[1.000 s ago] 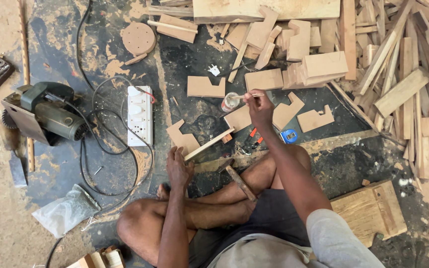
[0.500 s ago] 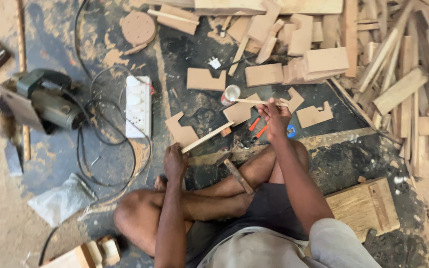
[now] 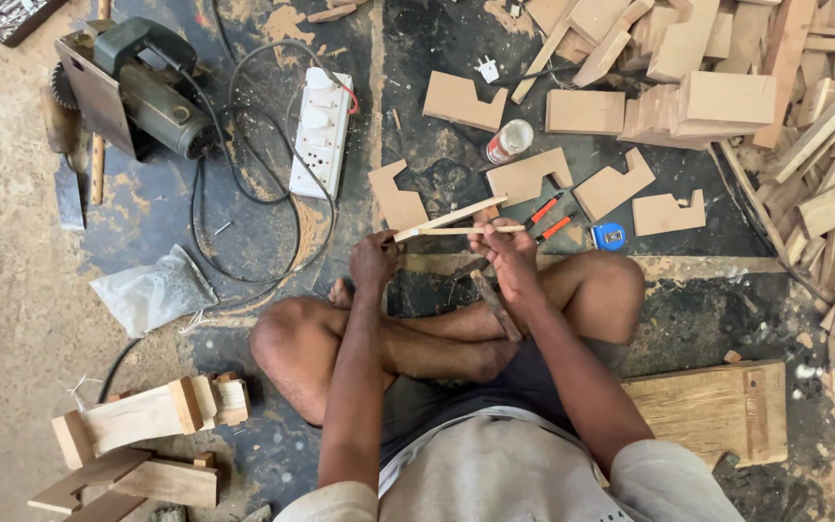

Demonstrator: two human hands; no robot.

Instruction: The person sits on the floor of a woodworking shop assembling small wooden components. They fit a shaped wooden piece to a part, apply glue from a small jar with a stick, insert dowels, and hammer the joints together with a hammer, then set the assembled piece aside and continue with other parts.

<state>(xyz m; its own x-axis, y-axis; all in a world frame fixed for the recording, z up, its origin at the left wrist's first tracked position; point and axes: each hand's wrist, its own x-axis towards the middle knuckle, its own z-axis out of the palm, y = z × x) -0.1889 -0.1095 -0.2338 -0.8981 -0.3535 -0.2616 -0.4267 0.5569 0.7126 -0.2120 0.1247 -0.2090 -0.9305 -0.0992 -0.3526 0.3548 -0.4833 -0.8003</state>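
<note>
I sit cross-legged on the floor. My left hand (image 3: 375, 261) grips the near ends of two thin wooden strips (image 3: 451, 224) that spread out in a narrow V to the right. My right hand (image 3: 503, 244) pinches the lower strip near its middle. Just beyond my hands lie orange-handled pliers (image 3: 545, 218), a small white glue bottle (image 3: 508, 141) and several notched plywood cutouts (image 3: 530, 177). A hammer handle (image 3: 497, 304) rests across my right shin.
A green circular saw (image 3: 137, 85) and a white power strip (image 3: 320, 131) with black cables lie at the left. A heap of wood offcuts (image 3: 727, 97) fills the far right. A wooden block (image 3: 717, 411) sits near my right hip, a small wooden frame (image 3: 147, 420) at the near left, and a blue tape measure (image 3: 609, 236) beside the pliers.
My right hand has come back from the glue bottle to the strips in front of me. Both hands now hold the two strips together above my legs.
</note>
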